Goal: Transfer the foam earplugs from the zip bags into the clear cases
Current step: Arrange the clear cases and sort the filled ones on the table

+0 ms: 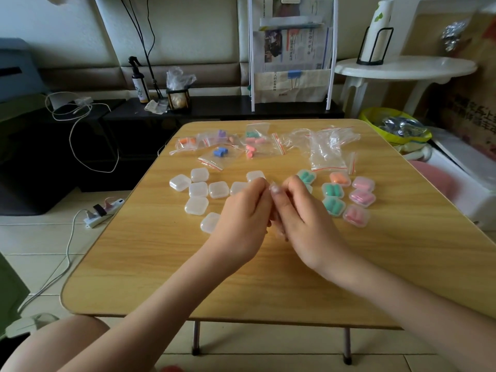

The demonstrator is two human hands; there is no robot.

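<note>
Both hands met above the middle of the table, the left hand and right hand pinching a small clear thing, too blurred to name. Filled zip bags lay along the far edge, empty clear cases left of the hands, filled cases toward the right edge.

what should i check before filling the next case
1. Empty cases within reach: ok, a cluster of empty cases sits by the left hand.
2. Bags still holding earplugs: ok, e.g. the blue earplug bag.
3. Filled cases kept apart: ok, filled cases grouped beyond the right hand.
4. What the hands hold between them: cannot tell, something small and clear, blurred.
5. Free table space: ok.
</note>
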